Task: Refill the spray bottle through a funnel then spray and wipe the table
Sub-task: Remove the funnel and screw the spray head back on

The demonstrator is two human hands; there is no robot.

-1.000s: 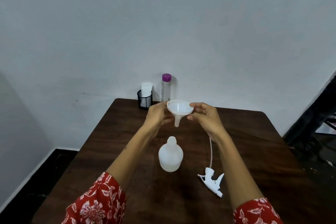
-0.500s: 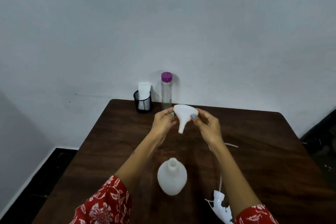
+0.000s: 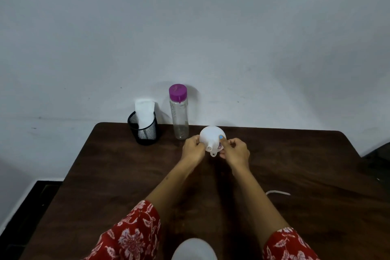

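1. I see both hands raised over the far middle of the desk [image 3: 109, 175], sharing one white funnel [image 3: 212, 138].
2. My left hand [image 3: 193, 150] pinches the funnel's left side, its fingers curled in against the cone.
3. My right hand [image 3: 235, 152] pinches the right side; one finger with a blue nail lies across the cone.
4. The funnel is tipped so that its spout points toward me and down, its wide mouth facing away. There is a small label near the right fingers, too blurred to read.
5. The spray bottle [image 3: 194, 249] sits at the near edge, between my forearms; only its rounded white top shows.
6. A thin white tube [image 3: 278, 192] lies on the desk to the right, probably the sprayer's dip tube.
7. At the far edge stand a clear bottle [image 3: 179, 116] with a purple cap and, left of it, a black mesh cup [image 3: 144, 131] holding white paper.
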